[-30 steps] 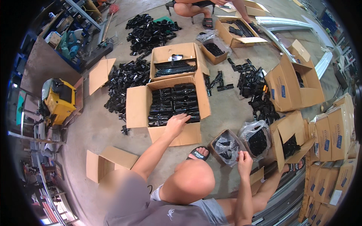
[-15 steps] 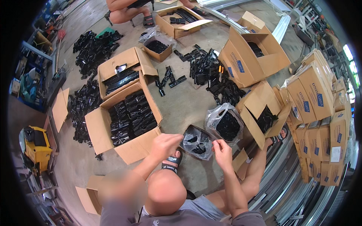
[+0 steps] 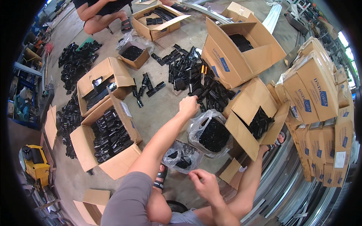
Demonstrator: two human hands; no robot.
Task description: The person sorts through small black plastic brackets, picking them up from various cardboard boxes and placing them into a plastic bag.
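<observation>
My left hand (image 3: 189, 106) is stretched forward to the near edge of a heap of black plastic parts (image 3: 194, 75). Its fingers look curled closed at the parts, and whatever they grip is hidden. Close to my body, my right hand (image 3: 206, 185) has its thumb and fingertips pinched together; anything between them is too small to make out. Just beyond that hand stands a small container lined with a clear plastic bag (image 3: 175, 165), with small black pieces in it. A larger clear bag (image 3: 196, 130) full of small black pieces (image 3: 215, 135) sits to its right.
An open carton (image 3: 134, 148) packed with black parts stands at left, another carton (image 3: 81, 92) behind it. More open cartons (image 3: 247, 132) are at right, beside stacked cartons (image 3: 313, 90) and long metal profiles (image 3: 264, 203). Another person (image 3: 94, 19) crouches at the far left.
My left hand has swung forward and right from beside the small bag to the heap of black parts. My right hand has drawn back toward me and slightly left. The view has shifted.
</observation>
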